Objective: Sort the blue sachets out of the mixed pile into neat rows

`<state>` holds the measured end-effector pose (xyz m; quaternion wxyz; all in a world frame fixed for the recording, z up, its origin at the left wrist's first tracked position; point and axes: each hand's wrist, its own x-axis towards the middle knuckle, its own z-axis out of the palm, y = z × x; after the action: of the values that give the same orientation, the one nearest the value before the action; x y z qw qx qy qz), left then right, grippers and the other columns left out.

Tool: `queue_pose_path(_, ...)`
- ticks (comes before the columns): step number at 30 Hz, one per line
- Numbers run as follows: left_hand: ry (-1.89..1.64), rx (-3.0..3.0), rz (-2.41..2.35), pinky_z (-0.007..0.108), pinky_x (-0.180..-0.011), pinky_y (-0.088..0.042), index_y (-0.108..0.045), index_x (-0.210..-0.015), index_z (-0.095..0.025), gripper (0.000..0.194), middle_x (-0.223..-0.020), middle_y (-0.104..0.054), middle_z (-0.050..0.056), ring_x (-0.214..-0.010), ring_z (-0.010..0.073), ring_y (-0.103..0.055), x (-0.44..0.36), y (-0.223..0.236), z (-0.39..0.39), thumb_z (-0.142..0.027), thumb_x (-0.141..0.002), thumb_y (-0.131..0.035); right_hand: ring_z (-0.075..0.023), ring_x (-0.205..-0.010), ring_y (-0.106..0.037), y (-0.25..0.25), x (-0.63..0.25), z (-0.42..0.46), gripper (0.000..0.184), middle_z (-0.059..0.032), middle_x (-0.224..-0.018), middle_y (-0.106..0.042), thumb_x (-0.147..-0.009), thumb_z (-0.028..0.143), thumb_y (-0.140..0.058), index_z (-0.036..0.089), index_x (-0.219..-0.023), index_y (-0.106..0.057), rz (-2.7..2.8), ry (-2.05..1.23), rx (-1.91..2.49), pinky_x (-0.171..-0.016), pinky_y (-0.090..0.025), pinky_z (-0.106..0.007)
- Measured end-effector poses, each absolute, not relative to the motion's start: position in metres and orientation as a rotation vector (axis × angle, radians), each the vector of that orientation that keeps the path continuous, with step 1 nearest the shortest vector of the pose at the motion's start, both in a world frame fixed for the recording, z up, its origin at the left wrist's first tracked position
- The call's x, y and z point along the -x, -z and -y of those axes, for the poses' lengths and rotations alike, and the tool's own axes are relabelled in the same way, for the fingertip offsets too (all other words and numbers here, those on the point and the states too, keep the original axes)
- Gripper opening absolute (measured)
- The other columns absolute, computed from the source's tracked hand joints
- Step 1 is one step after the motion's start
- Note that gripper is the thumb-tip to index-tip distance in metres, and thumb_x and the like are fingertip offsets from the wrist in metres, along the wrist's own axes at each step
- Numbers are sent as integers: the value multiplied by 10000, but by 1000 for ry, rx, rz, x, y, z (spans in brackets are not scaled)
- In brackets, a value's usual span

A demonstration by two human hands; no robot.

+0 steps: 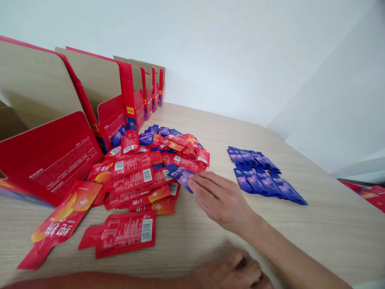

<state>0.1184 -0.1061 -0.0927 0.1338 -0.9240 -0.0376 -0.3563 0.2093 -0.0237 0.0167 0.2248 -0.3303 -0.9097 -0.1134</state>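
My right hand (219, 198) reaches left across the wooden table (315, 233), its fingertips closed on a purple sachet (182, 176) at the right edge of a mixed pile of red and purple sachets (144, 168). My left hand (237, 275) rests at the bottom edge of the view, fingers curled loosely on the tabletop, with nothing visible in it. To the right of my right hand lie two neat overlapping rows of purple sachets (264, 176).
Several open red cardboard boxes (45, 160) stand in a row along the left, reaching back to the white wall. Loose red sachets (123, 235) lie in front of the pile. Another red pack (367, 194) shows at the far right edge.
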Motion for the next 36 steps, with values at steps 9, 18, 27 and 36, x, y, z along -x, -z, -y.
queue_pose_path(9, 928, 2791, 16, 308, -814, -428, -699, -1026, -234, 86, -978, -713, 10, -898, 167, -622, -116, 90, 107, -296, -1011, -641, -332, -1227, -658, -8, -220, 66, 346, -171, -1392, -671, -932, 360, -715, 186, -1231, -697, 2453, -164, 1547, -1041, -569, -522)
queue_pose_path(18, 1079, 2860, 31, 318, -990, -414, -697, -1031, -197, 117, -971, -715, -15, -959, 163, -623, -109, 71, 102, -251, -1027, -593, -371, -1105, -682, -16, -189, 41, 430, -205, -1125, -724, -956, 459, -654, 117, -1217, -652, 2249, -143, 2112, -885, -562, -453)
queue_pose_path(27, 932, 2870, -47, 322, -891, -438, -682, -1093, -177, 118, -1010, -721, 21, -961, 179, -626, -106, 69, 100, -237, -1031, -602, -316, -980, -691, -13, -208, 47, 271, -146, -1032, -737, -838, 312, -656, 182, -1074, -635, 2134, -158, 2065, -809, -518, -379)
queue_pose_path(36, 1009, 2744, -76, 353, -813, -416, -669, -1079, -136, 141, -996, -700, 70, -955, 227, -628, -106, 65, 99, -253, -1016, -623, -265, -810, -702, -52, -334, 47, 221, -73, -872, -750, -848, 413, -716, 226, -935, -636, 1589, 233, 2462, -706, -445, -323)
